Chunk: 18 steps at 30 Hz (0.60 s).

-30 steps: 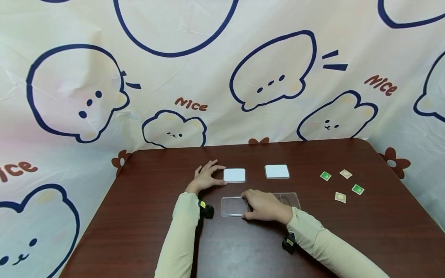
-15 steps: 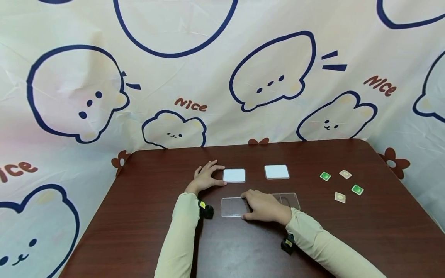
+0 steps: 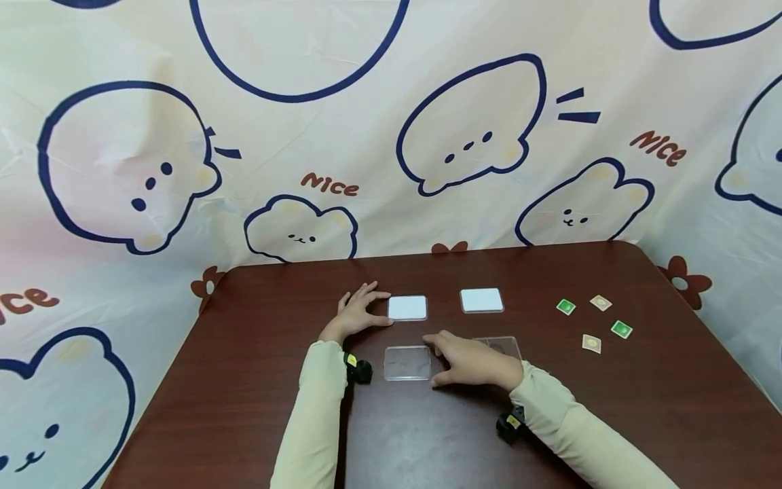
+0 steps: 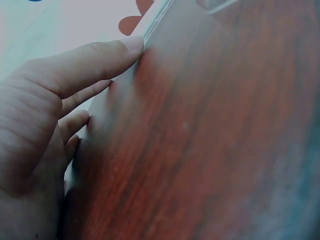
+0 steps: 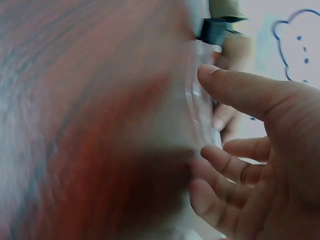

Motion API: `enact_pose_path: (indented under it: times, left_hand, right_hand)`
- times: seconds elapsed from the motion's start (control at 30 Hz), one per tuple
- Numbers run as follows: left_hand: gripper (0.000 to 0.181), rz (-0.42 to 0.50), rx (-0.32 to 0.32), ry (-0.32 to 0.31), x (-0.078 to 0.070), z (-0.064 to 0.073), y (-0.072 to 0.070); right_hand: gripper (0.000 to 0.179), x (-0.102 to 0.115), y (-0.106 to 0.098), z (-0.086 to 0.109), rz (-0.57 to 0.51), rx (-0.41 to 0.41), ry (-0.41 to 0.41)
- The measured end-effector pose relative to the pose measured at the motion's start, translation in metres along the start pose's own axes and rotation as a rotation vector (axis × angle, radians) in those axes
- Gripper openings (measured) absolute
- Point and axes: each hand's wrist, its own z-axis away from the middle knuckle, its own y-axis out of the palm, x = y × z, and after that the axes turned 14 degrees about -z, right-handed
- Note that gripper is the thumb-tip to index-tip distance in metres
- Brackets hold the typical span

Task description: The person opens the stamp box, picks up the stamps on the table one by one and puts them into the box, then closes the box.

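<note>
My left hand (image 3: 356, 314) lies beside a flat clear case with a white face (image 3: 407, 308), its thumb and index fingertips right at the case's left corners. In the left wrist view, the thumb (image 4: 100, 65) is straight, its tip at the case's edge. Nearer me, my right hand (image 3: 473, 360) hovers just right of a flat clear case (image 3: 407, 363), a narrow gap between its fingertips and that case. The right wrist view has thumb and fingers apart, nothing between them. Behind this hand, a second clear case (image 3: 502, 346) is partly hidden.
Another white-faced case (image 3: 481, 300) lies to the right of the first at the back. Several small square cards, two green (image 3: 565, 307) and two cream (image 3: 591, 343), are spread on the right. All rest on a dark wooden table (image 3: 244, 380) before a printed cloth (image 3: 379, 142).
My right fingertips have come off the near clear case and drawn slightly to the right. The left hand keeps its place at the white-faced case. The head view has shifted slightly.
</note>
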Motion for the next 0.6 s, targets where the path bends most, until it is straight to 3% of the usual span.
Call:
enact_pose_path:
  times: [0.17, 0.3, 0.47, 0.6]
  left_hand:
    - [0.057, 0.056, 0.002, -0.017, -0.001, 0.003, -0.005]
    - [0.048, 0.153, -0.047, -0.069, -0.008, 0.005, -0.011]
    - [0.044, 0.296, -0.119, -0.072, -0.024, 0.003, -0.020]
    - [0.054, 0.348, -0.144, -0.047, -0.043, 0.000, -0.023]
  right_hand:
    - [0.066, -0.005, -0.019, 0.014, -0.077, -0.027, -0.048]
    - [0.056, -0.007, -0.036, 0.026, -0.081, -0.077, -0.066]
    - [0.042, -0.013, -0.055, 0.043, -0.120, -0.160, -0.068]
    - [0.042, -0.023, -0.066, 0.057, -0.160, -0.231, -0.041]
